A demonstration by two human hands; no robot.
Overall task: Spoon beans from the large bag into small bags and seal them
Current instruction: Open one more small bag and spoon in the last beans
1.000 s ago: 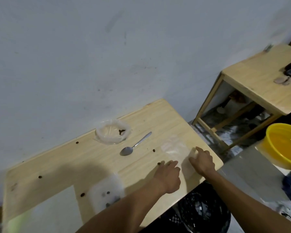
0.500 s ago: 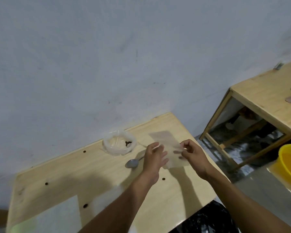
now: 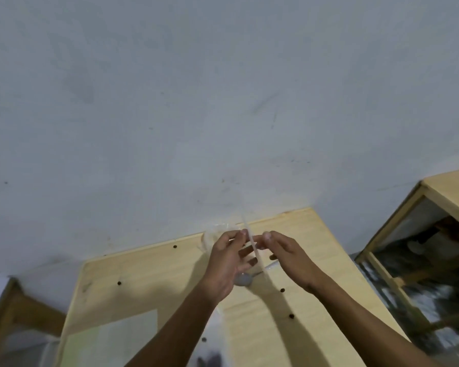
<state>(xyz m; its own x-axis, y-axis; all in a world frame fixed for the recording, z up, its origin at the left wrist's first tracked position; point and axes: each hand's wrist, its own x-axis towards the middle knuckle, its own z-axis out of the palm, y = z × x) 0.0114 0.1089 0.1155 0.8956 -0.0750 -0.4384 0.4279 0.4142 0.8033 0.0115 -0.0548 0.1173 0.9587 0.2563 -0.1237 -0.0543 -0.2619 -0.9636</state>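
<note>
My left hand (image 3: 227, 263) and my right hand (image 3: 289, 256) are raised over the wooden table (image 3: 316, 247). Between them they pinch a small clear plastic bag (image 3: 246, 225), seen almost edge-on as a thin pale strip. The spoon (image 3: 243, 280) lies on the table under my left hand, with only its bowl showing. The large clear bag (image 3: 210, 238) sits by the wall, mostly hidden behind my left hand. Another clear bag with a few beans (image 3: 210, 352) lies at the near edge. Loose beans (image 3: 282, 290) dot the tabletop.
A white sheet (image 3: 112, 340) lies on the table's near left. A second wooden table (image 3: 451, 189) stands to the right, with clutter under it. Part of a wooden frame (image 3: 13, 308) shows at the lower left. A grey wall rises right behind the table.
Both hands picked the small bag off the table's right edge and lifted it to the middle. The bag has turned from flat to edge-on. The camera has tilted up toward the wall.
</note>
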